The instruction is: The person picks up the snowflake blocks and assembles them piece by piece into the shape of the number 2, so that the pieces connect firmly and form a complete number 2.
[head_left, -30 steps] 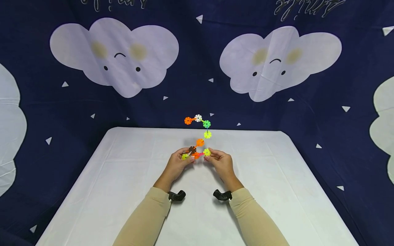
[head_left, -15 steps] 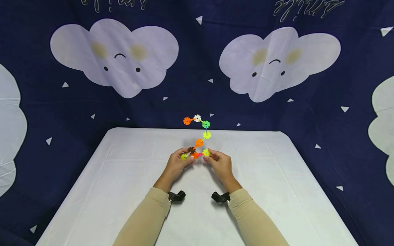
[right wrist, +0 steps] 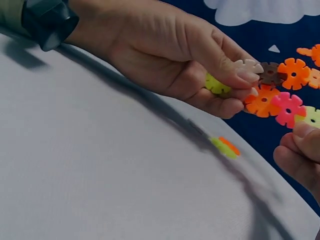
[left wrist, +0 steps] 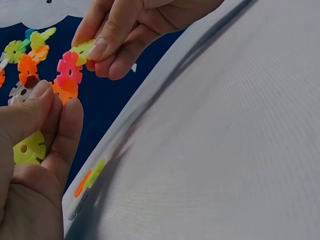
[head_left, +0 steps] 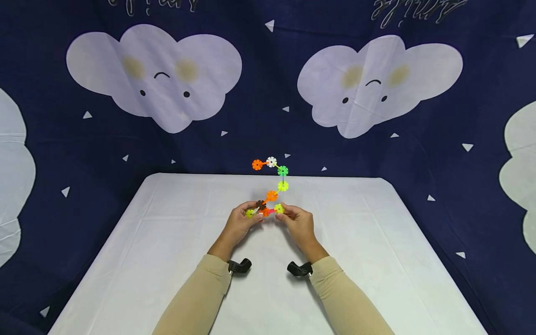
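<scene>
A chain of interlocking plastic snowflake discs [head_left: 271,196] is held up in front of me above the table. My left hand [head_left: 240,224] grips its lower part, around a white disc [right wrist: 248,65], a brown disc [right wrist: 271,74] and an orange disc [right wrist: 263,101]. A yellow-green disc [left wrist: 30,148] shows beside the left palm. My right hand [head_left: 300,226] pinches a yellow disc [head_left: 278,208] that is slotted to a pink disc [left wrist: 69,69], which joins the orange one. From there the chain rises through a green disc [head_left: 283,171] and a white disc to an orange end disc [head_left: 257,164].
On the white table [head_left: 167,279], a small yellow, orange and white group of discs [left wrist: 90,182] lies below the hands, mostly hidden by them in the head view. Behind the table hangs a dark blue cloth [head_left: 268,93] with clouds. Each wrist wears a black device [head_left: 240,266].
The upper part of the chain has swayed slightly right and down. My right hand has edged slightly left with the yellow disc. Both hands keep their hold.
</scene>
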### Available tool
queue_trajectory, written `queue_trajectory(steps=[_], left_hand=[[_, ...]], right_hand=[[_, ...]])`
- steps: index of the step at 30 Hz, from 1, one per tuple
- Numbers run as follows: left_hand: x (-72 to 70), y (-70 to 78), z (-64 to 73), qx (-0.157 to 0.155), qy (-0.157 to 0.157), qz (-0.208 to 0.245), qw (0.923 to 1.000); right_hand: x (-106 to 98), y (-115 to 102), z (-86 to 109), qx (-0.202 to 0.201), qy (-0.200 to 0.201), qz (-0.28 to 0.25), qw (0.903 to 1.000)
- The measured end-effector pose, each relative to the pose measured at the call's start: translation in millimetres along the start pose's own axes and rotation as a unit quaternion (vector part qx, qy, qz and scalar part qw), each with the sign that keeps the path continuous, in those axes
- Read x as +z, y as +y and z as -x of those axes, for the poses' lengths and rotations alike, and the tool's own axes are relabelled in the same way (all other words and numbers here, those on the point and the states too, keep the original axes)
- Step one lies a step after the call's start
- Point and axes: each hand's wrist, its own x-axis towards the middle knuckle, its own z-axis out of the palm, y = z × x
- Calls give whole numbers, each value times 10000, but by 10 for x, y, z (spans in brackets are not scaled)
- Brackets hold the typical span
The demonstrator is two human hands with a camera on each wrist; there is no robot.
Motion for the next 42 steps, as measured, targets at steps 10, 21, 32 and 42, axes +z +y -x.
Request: queue_trajectory(steps=[10, 21, 32, 42], left_hand=[[10, -11, -4, -91, -158, 692, 9974], [15, -17, -12, -50, -16, 1007, 9949], [14, -8, -9, 110, 177, 1137, 9933], [33, 30, 24, 144, -24, 1496, 9886]], right_hand=[[5, -5, 19, 31, 73, 17, 10000], [-79, 377, 25, 597, -399, 7, 9974], [77, 520, -46, 101, -1474, 2910, 9453], [326, 595, -218, -689, -2915, 4757, 8270]])
